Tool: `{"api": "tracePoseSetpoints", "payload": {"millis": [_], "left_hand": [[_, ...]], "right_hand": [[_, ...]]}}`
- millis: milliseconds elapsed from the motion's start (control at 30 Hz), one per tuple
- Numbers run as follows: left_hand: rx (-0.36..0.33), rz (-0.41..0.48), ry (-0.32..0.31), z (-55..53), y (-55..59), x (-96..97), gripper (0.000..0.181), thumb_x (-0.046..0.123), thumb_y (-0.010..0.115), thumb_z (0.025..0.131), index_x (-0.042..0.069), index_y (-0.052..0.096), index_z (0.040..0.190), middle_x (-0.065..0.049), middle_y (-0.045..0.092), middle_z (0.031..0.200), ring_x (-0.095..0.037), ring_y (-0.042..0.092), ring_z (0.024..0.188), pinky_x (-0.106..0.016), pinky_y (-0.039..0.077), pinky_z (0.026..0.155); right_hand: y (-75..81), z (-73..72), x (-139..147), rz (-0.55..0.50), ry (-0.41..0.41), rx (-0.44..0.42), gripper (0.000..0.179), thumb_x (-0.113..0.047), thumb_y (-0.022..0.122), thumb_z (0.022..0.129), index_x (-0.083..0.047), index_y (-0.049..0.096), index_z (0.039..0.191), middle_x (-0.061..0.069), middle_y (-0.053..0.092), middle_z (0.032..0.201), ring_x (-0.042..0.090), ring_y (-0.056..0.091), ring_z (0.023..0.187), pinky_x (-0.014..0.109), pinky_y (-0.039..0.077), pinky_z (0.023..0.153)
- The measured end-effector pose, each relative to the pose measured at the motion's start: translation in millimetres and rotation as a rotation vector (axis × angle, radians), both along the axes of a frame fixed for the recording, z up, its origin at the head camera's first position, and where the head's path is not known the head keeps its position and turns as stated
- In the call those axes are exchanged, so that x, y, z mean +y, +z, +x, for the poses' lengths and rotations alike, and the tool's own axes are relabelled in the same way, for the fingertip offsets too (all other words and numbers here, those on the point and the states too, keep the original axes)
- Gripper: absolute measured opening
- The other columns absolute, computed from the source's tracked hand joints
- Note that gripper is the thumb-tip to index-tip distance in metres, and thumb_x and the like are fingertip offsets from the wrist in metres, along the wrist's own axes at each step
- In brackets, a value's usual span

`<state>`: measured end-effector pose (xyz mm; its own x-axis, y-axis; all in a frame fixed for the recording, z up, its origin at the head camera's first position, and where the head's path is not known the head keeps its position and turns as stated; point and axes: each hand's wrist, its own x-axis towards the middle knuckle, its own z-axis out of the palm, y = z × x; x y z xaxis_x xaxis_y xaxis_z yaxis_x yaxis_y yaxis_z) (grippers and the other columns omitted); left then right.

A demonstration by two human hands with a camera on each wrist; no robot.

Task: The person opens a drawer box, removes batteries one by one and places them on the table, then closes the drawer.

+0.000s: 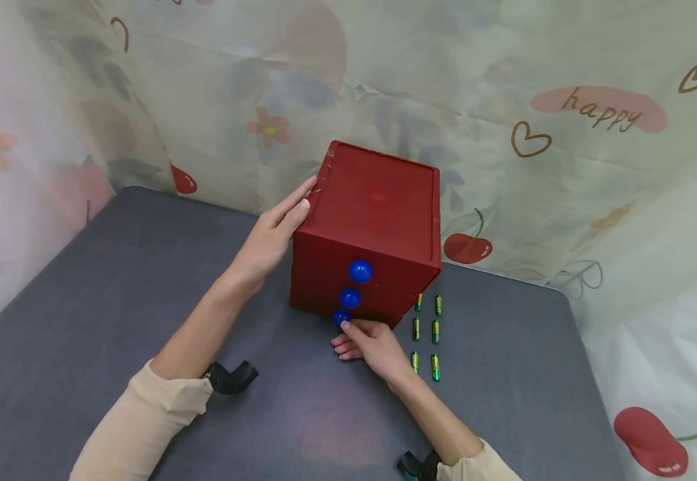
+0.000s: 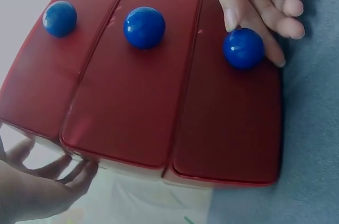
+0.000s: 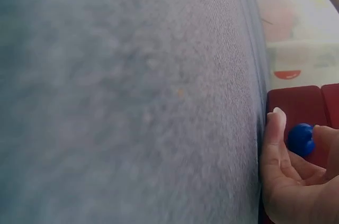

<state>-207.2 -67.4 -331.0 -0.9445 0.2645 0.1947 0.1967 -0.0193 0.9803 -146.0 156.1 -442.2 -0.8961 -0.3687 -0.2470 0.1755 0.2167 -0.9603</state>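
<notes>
A red cabinet [image 1: 378, 200] with three stacked drawers stands on the grey table, a round blue knob on each front. Against the cabinet's left side rests my left hand [image 1: 270, 244], fingers straight along its upper edge. My right hand [image 1: 378, 347] is low at the front, thumb and index finger pinching the bottom blue knob [image 2: 243, 48]. Its other fingers extend loosely below the knob. Above it are the middle knob [image 1: 350, 298] and the top knob [image 1: 360, 271]. All the drawer fronts sit flush in the left wrist view.
Several green and yellow batteries [image 1: 435, 332] stand in two columns on the table to the right of the cabinet, near my right forearm. Behind the grey table [image 1: 505, 387] hangs a patterned curtain [image 1: 204, 87] with cherries and flowers.
</notes>
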Motion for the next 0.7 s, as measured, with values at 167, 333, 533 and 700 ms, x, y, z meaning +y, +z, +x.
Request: {"api": "tracePoseSetpoints", "payload": {"millis": [167, 333, 533, 700], "left_hand": [[-0.017, 0.0, 0.047, -5.6, -15.0, -8.6, 0.045, 0.039, 0.042, 0.095, 0.033, 0.036, 0.14, 0.007, 0.039, 0.137, -0.01, 0.04, 0.122, -0.042, 0.035, 0.098], [-0.021, -0.076, 0.058, -12.6, -37.2, -19.9, 0.048, 0.045, 0.043, 0.093, 0.034, 0.036, 0.139, 0.011, 0.04, 0.137, -0.009, 0.042, 0.121, -0.038, 0.037, 0.097], [0.008, -0.281, 0.098, -9.5, -54.1, -35.9, 0.049, 0.049, 0.045, 0.091, 0.04, 0.036, 0.137, 0.012, 0.038, 0.137, -0.011, 0.042, 0.121, -0.041, 0.036, 0.097], [0.104, -0.53, 0.162, -6.3, -62.9, -49.2, 0.053, 0.054, 0.048, 0.087, 0.043, 0.034, 0.137, 0.012, 0.033, 0.14, -0.014, 0.035, 0.126, -0.045, 0.036, 0.097]], "right_hand": [[9.2, 8.9, 7, 0.113, 0.017, 0.109, 0.035, -0.02, 0.05, 0.094, 0.005, 0.055, 0.118, 0.022, 0.064, 0.097, 0.036, 0.062, 0.085, 0.043, 0.051, 0.073], [8.7, 13.5, 24, 0.218, 0.017, 0.244, 0.033, -0.024, 0.054, 0.092, -0.005, 0.059, 0.118, 0.012, 0.065, 0.098, 0.027, 0.064, 0.085, 0.038, 0.051, 0.073], [-0.4, 13.3, 47, 0.352, -0.033, 0.38, 0.034, -0.036, 0.059, 0.088, -0.017, 0.062, 0.115, -0.002, 0.066, 0.099, 0.01, 0.062, 0.085, 0.024, 0.049, 0.071], [5.1, 16.7, 67, 0.447, -0.042, 0.508, 0.037, -0.039, 0.06, 0.086, -0.019, 0.062, 0.116, -0.006, 0.064, 0.102, 0.003, 0.059, 0.087, 0.026, 0.05, 0.072]]}}
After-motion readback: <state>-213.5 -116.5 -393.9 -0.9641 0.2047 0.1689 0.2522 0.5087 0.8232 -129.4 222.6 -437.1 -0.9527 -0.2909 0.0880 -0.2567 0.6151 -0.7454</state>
